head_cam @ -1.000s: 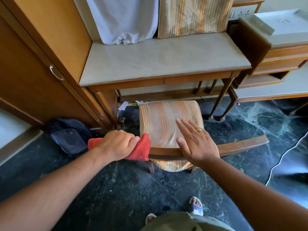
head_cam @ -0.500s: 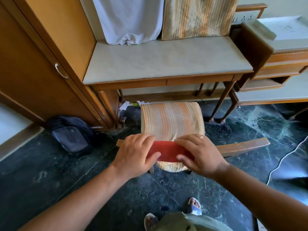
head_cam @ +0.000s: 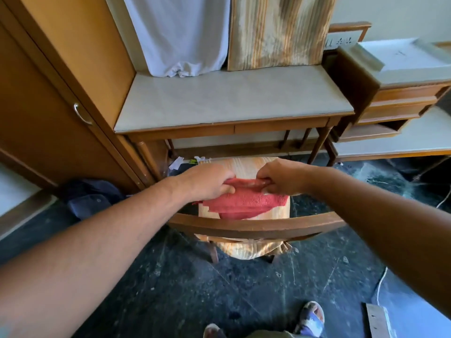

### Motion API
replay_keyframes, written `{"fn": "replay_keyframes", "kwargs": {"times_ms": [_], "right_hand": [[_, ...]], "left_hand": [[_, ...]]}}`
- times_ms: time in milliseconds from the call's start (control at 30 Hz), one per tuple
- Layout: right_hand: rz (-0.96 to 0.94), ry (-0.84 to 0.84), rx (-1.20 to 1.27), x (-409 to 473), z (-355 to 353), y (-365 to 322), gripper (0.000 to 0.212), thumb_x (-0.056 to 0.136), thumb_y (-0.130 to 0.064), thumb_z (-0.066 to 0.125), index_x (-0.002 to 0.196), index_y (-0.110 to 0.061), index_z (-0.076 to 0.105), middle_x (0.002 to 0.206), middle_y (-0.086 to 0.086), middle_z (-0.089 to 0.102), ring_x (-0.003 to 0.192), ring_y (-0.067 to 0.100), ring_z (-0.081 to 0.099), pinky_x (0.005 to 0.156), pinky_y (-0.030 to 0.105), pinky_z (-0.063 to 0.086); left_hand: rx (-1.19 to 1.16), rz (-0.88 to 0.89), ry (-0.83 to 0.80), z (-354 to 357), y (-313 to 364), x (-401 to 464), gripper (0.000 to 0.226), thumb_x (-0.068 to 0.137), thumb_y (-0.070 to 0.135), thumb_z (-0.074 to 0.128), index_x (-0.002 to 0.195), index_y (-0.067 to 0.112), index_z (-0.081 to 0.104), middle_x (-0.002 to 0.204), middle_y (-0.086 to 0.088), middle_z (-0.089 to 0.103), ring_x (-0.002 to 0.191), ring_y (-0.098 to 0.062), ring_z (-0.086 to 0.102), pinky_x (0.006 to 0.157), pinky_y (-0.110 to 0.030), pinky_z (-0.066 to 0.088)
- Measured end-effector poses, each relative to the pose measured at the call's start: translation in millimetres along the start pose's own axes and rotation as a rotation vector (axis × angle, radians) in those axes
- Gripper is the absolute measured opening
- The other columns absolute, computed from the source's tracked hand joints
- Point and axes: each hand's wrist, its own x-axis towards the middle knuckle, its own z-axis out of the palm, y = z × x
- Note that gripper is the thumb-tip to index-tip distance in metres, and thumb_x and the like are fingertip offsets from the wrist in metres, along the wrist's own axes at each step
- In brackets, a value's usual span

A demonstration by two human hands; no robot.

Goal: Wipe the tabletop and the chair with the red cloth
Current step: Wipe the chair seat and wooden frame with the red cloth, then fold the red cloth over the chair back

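Note:
The red cloth (head_cam: 246,203) hangs stretched between my two hands above the chair's striped orange seat (head_cam: 244,164). My left hand (head_cam: 207,184) pinches its left upper edge and my right hand (head_cam: 280,178) pinches its right upper edge. The chair's curved wooden back rail (head_cam: 258,226) runs across just below the cloth, nearer to me. Beyond the chair stands the table with its pale tabletop (head_cam: 231,98), bare in the middle.
A wooden cupboard (head_cam: 53,93) stands at the left with a dark bag (head_cam: 92,198) on the floor by it. A white sheet (head_cam: 180,35) and a striped cushion (head_cam: 278,30) lean at the table's back. More furniture (head_cam: 400,93) crowds the right. A white cord (head_cam: 380,284) lies on the floor.
Both hands lifted the cloth off the back rail and moved forward over the seat, spreading it between them. The camera moved closer.

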Motion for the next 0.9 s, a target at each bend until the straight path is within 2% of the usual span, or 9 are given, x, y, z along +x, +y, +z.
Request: {"fn": "replay_keyframes", "kwargs": {"times_ms": [100, 233, 300, 433, 567, 667, 767, 800, 900], "right_hand": [[0.053, 0.051, -0.02, -11.6, -6.2, 56.0, 0.008, 0.093, -0.027, 0.066, 0.098, -0.022, 0.071, 0.078, -0.01, 0.061, 0.07, 0.006, 0.055, 0.06, 0.024, 0.044], [0.144, 0.088, -0.032, -40.9, -1.4, 154.1, 0.005, 0.093, -0.027, 0.065, 0.096, -0.025, 0.07, 0.079, -0.009, 0.062, 0.072, 0.009, 0.059, 0.062, 0.025, 0.046], [0.189, 0.073, -0.068, -56.9, 1.7, 208.3, 0.009, 0.094, -0.021, 0.062, 0.096, -0.025, 0.07, 0.082, -0.006, 0.065, 0.077, 0.015, 0.062, 0.064, 0.026, 0.046], [0.241, 0.081, -0.14, -81.9, 8.3, 308.2, 0.021, 0.094, -0.011, 0.058, 0.104, -0.023, 0.072, 0.092, 0.0, 0.07, 0.087, 0.021, 0.065, 0.073, 0.03, 0.05], [0.271, 0.104, -0.113, -102.7, 13.9, 397.3, 0.029, 0.092, -0.006, 0.056, 0.108, -0.025, 0.072, 0.103, 0.003, 0.07, 0.095, 0.025, 0.066, 0.072, 0.028, 0.043], [0.292, 0.071, -0.076, -108.2, 16.5, 445.2, 0.026, 0.094, -0.01, 0.056, 0.109, -0.024, 0.072, 0.107, 0.004, 0.071, 0.099, 0.026, 0.066, 0.074, 0.029, 0.045], [0.32, 0.052, -0.03, -100.7, 20.8, 488.8, 0.015, 0.097, -0.018, 0.057, 0.102, -0.02, 0.07, 0.105, 0.007, 0.07, 0.098, 0.027, 0.066, 0.072, 0.028, 0.044], [0.324, 0.053, -0.017, -96.1, 22.1, 503.3, 0.014, 0.096, -0.017, 0.057, 0.101, -0.021, 0.07, 0.105, 0.007, 0.07, 0.098, 0.027, 0.066, 0.071, 0.028, 0.042], [0.349, 0.08, 0.004, -81.5, 18.6, 547.0, 0.017, 0.095, -0.017, 0.057, 0.106, -0.023, 0.069, 0.106, 0.006, 0.07, 0.1, 0.028, 0.066, 0.074, 0.029, 0.046]], "left_hand": [[0.016, -0.01, 0.114, 2.8, 40.3, 48.9, 0.012, 0.089, 0.043, 0.068, 0.092, 0.031, 0.066, 0.081, 0.011, 0.065, 0.074, -0.011, 0.061, 0.066, -0.034, 0.053], [-0.062, -0.017, 0.205, 17.5, 112.4, 126.2, 0.017, 0.082, 0.041, 0.075, 0.089, 0.035, 0.061, 0.079, 0.015, 0.061, 0.075, -0.011, 0.058, 0.059, -0.029, 0.043], [-0.07, -0.015, 0.199, 27.2, 154.6, 171.8, 0.02, 0.083, 0.039, 0.075, 0.09, 0.034, 0.057, 0.082, 0.012, 0.061, 0.075, -0.012, 0.058, 0.055, -0.026, 0.037], [-0.003, -0.043, 0.172, 41.5, 222.2, 262.0, 0.019, 0.083, 0.036, 0.071, 0.095, 0.026, 0.06, 0.09, 0.004, 0.068, 0.078, -0.018, 0.062, 0.061, -0.033, 0.047], [-0.013, -0.071, 0.154, 46.7, 274.9, 334.8, 0.022, 0.083, 0.036, 0.071, 0.089, 0.028, 0.052, 0.084, 0.006, 0.06, 0.079, -0.02, 0.06, 0.058, -0.032, 0.035], [-0.02, -0.107, 0.129, 50.1, 302.8, 372.4, 0.023, 0.083, 0.035, 0.073, 0.09, 0.029, 0.052, 0.086, 0.006, 0.062, 0.077, -0.02, 0.059, 0.061, -0.033, 0.038], [-0.07, -0.138, 0.128, 47.8, 312.1, 416.9, 0.022, 0.082, 0.034, 0.074, 0.089, 0.033, 0.053, 0.084, 0.009, 0.062, 0.062, -0.01, 0.054, 0.054, -0.03, 0.034], [-0.074, -0.129, 0.122, 46.2, 312.8, 432.5, 0.021, 0.082, 0.033, 0.074, 0.091, 0.035, 0.055, 0.086, 0.009, 0.064, 0.063, -0.009, 0.054, 0.054, -0.029, 0.033], [-0.032, -0.081, 0.116, 43.7, 314.9, 483.2, 0.026, 0.083, 0.035, 0.073, 0.107, 0.033, 0.065, 0.101, 0.007, 0.071, 0.089, -0.018, 0.065, 0.066, -0.031, 0.04]]}}
